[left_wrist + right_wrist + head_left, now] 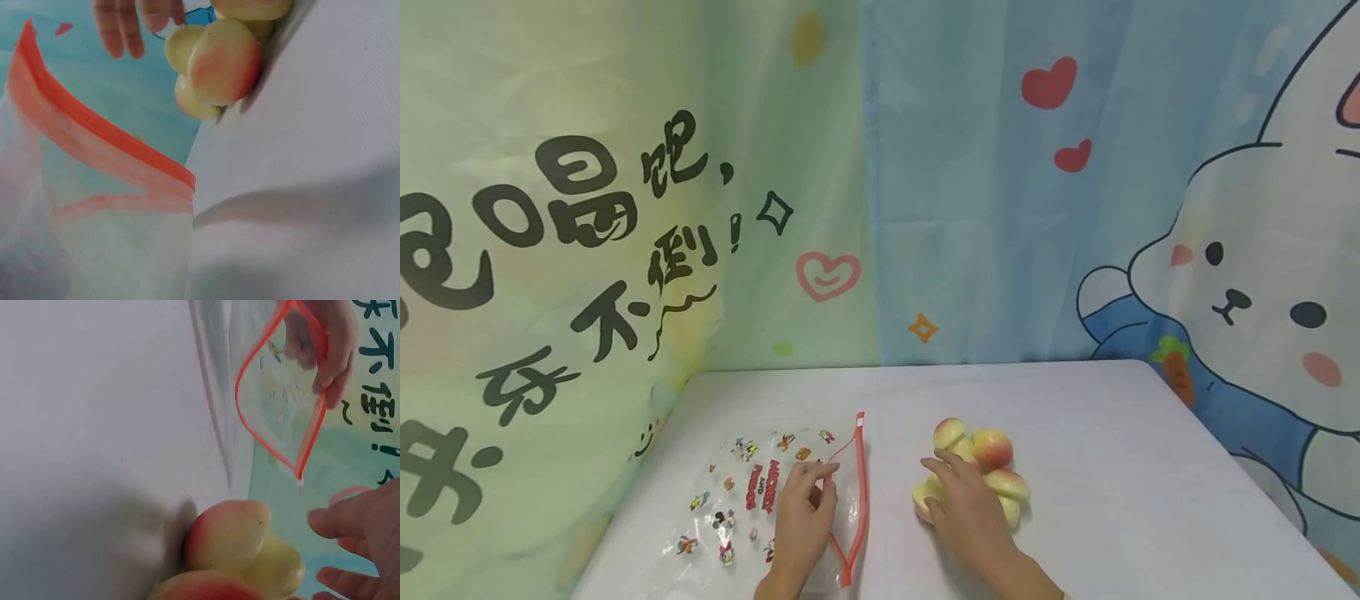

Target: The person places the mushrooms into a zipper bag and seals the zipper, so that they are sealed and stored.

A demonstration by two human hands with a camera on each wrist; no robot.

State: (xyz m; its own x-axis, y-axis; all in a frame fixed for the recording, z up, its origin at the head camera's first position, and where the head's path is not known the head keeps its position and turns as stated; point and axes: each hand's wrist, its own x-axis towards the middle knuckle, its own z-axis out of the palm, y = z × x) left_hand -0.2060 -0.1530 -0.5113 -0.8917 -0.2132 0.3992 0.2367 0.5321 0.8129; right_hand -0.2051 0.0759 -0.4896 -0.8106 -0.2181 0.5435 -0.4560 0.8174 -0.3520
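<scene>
A clear zip bag (733, 487) printed with cartoon figures lies on the left of the table. Its red zip edge (862, 492) faces the fruits, and the mouth gapes in the right wrist view. My left hand (805, 517) pinches the upper rim of that mouth between thumb and fingers. To the right, several yellow fruits with a red blush, peach-like in look (992, 448), sit in a cluster. Over them hovers my right hand (967, 510), fingers spread and partly hiding the cluster. In the right wrist view its thumb and fingers stand apart from the fruits (228, 534).
The white table (1120, 483) extends right of the fruits and behind them. A printed curtain (955, 208) with hearts, lettering and a rabbit hangs along the table's back and sides.
</scene>
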